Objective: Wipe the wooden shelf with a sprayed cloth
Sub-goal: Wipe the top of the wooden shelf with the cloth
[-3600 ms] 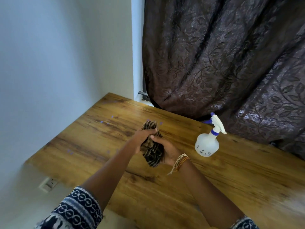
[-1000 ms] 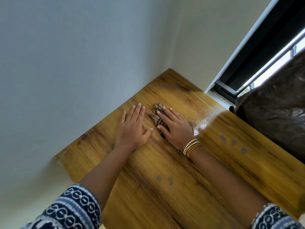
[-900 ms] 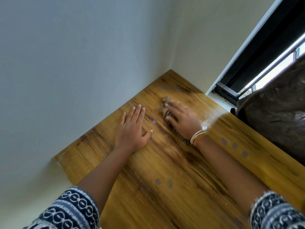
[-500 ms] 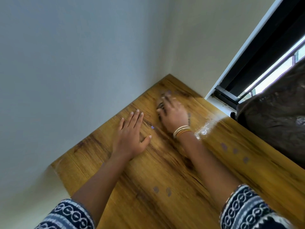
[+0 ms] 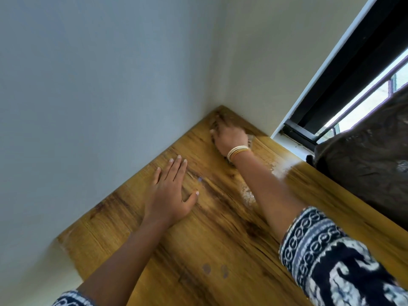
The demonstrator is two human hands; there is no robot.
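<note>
The wooden shelf fills the lower middle and runs into the wall corner at the top. My right hand, with bangles at the wrist, presses down near that far corner; the dark striped cloth lies under it, almost wholly hidden and blurred. My left hand rests flat on the wood beside the left wall, fingers spread, holding nothing. A wet sheen shows on the wood by my right forearm.
Pale walls close the shelf on the left and at the back. A window frame and a dark brown curtain stand at the right. Small grey spots mark the wood near me. The spray bottle is out of view.
My right hand has slid the cloth away from me, from beside my left hand into the far corner. My left hand has stayed flat in place.
</note>
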